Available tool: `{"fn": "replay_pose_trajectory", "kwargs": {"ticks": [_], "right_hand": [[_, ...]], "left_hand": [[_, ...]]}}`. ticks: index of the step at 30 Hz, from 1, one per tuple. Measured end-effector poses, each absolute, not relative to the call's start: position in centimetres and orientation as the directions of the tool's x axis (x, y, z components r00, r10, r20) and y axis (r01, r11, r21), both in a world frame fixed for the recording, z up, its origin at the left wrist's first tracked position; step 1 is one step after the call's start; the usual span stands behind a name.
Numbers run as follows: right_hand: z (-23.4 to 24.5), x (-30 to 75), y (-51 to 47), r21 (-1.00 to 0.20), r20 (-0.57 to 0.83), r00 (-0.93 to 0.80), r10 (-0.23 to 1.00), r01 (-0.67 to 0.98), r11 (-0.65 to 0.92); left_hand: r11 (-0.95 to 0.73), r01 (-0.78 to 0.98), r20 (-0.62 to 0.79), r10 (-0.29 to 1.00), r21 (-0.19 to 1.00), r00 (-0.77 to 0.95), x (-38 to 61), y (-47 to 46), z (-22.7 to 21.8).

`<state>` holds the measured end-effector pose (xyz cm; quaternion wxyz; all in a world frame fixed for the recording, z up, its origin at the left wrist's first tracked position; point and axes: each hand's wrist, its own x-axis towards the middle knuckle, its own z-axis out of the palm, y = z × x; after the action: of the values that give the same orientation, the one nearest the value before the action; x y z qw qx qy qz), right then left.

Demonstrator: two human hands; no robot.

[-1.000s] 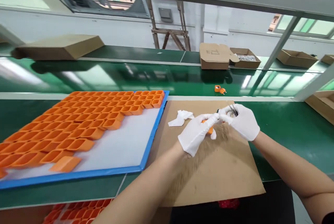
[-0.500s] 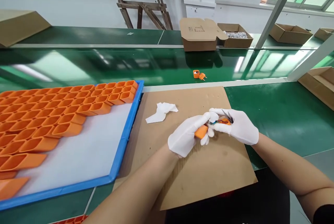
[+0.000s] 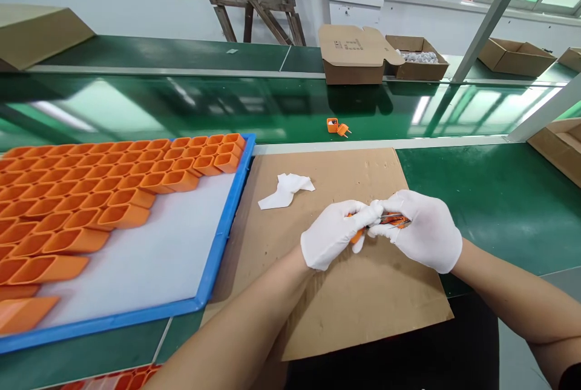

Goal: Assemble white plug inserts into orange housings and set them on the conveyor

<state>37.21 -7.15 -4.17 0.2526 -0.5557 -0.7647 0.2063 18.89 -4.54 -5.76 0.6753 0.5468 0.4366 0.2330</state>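
A small orange piece point(image 3: 357, 236) is held just above the middle of a cardboard sheet point(image 3: 345, 311), mostly hidden between two white-gloved hands. It is gripped by the left hand point(image 3: 333, 234), whose fingers are curled shut around it. A thin metal tool point(image 3: 393, 218) is pinched between the thumb and fingers of the right hand point(image 3: 424, 229), with its tip at the piece; a bit of orange shows beside the tool. The two hands are touching at the fingertips.

A crumpled white rag point(image 3: 285, 190) lies on the sheet, farther off and to the left of the hands. The sheet rests on a green table point(image 3: 490, 196). To the left, just beside the sheet, a blue tray point(image 3: 222, 238) is lined in white, and rows of orange shells point(image 3: 113, 196) fill its far and left part.

Beyond the sheet runs a shiny green belt point(image 3: 227, 105), on which two small orange parts point(image 3: 338, 128) lie together. On the far side, an open box point(image 3: 358, 63) stands next to another box point(image 3: 420, 58) filled with small white pieces.
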Motion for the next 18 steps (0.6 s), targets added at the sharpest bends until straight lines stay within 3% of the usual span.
{"fn": "replay_pose_trajectory", "kwargs": {"ticks": [2, 5, 9, 14, 18], "right_hand": [[-3.7, 37.3, -6.9, -0.586, 0.171, -0.306, 0.936, 0.733, 0.347], [-3.3, 37.6, -6.2, -0.72, 0.178, -0.361, 0.915, 0.586, 0.371], [-3.9, 37.9, -5.6, -0.872, 0.101, -0.344, 0.934, 0.422, 0.25], [-5.4, 38.9, -5.4, -0.888, 0.067, -0.138, 0.988, 0.442, 0.122], [-5.3, 39.5, -5.1, -0.849, 0.088, -0.076, 0.993, 0.515, 0.114]], "left_hand": [[0.324, 0.097, -0.323, 0.776, 0.941, 0.541, 18.9, -4.5, -5.5], [0.353, 0.024, -0.302, 0.762, 0.935, 0.573, 18.6, -4.6, -5.4], [0.342, 0.002, -0.271, 0.74, 0.94, 0.616, 18.4, -4.5, -5.8], [0.329, 0.046, -0.32, 0.861, 0.943, 0.395, 18.5, -4.2, -6.6], [0.253, 0.125, -0.281, 0.896, 0.959, 0.343, 18.5, -4.1, -7.2]]}}
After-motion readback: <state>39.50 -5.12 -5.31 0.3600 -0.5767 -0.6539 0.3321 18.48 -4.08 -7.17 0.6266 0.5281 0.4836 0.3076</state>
